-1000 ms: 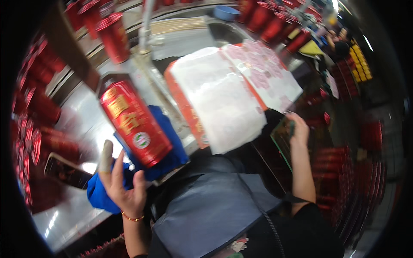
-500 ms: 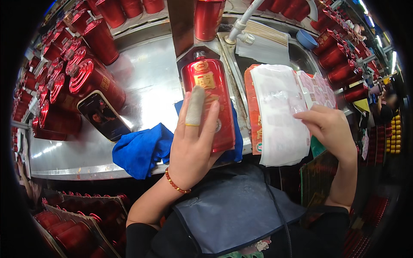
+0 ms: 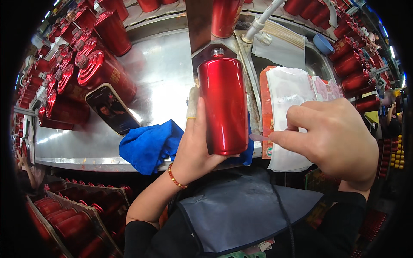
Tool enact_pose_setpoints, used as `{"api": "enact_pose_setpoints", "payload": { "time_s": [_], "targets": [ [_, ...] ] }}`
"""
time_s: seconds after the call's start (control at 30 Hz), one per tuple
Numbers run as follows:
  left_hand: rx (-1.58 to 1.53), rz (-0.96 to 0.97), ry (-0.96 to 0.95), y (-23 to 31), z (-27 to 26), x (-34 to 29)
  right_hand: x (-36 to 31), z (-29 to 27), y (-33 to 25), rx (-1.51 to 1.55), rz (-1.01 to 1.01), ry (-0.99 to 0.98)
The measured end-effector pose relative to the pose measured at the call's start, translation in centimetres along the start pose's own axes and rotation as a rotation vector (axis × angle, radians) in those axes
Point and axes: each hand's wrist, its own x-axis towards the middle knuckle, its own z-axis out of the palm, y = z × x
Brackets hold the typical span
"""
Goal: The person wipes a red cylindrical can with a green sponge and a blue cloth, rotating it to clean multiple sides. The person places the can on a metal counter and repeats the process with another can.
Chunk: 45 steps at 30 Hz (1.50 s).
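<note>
A glossy red bottle [image 3: 223,107] with a clear threaded neck lies in front of me, a plain face upward. My left hand [image 3: 191,144] supports it along its left side and lower end, with a pale sleeve covering one finger. My right hand [image 3: 329,139] is closed in a pinch on a small translucent pinkish film piece [image 3: 257,137], just right of the bottle's lower part. Beneath that hand is a stack of white paper sheets [image 3: 290,84] on a red-orange packet [image 3: 266,107]. A blue cloth [image 3: 150,144] lies bunched left of my left hand.
A phone [image 3: 112,109] leans against several red bottles [image 3: 107,71] on the metal worktop [image 3: 161,81]. At the back right, a pipe with a tap [image 3: 258,32] rises by the sink, near a blue bowl [image 3: 322,44]. More red bottles stand in racks [image 3: 73,215] lower left.
The bottle has been turned from its gold-marked face to a plain one, and my left hand has shifted to its side. My right hand has brought the film piece left from the sheets toward the bottle.
</note>
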Motion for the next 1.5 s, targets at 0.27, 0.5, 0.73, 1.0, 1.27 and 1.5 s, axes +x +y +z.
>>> {"api": "enact_pose_setpoints", "payload": {
  "time_s": [0.27,0.5,0.73,1.0,1.27,1.5],
  "targets": [
    [-0.048,0.093,-0.055,-1.4,-0.9,0.8,3.0,-2.5,0.6,0.134,-0.229,-0.143],
    [-0.181,0.016,-0.139,-1.3,-1.8,0.7,8.4,2.9,4.7,0.247,-0.220,0.053],
    [-0.427,-0.247,0.114,-0.9,0.0,2.1,9.8,5.0,5.3,0.193,-0.105,0.186],
    [-0.581,-0.291,0.097,-1.6,0.6,2.0,8.9,7.2,6.1,0.331,0.292,0.528],
    [-0.672,-0.342,0.088,-1.8,0.7,1.9,3.9,14.3,2.8,1.554,0.606,0.384],
    [-0.540,-0.344,0.080,-1.3,0.7,1.6,4.0,15.1,0.4,1.698,0.517,0.459]
  ]
}}
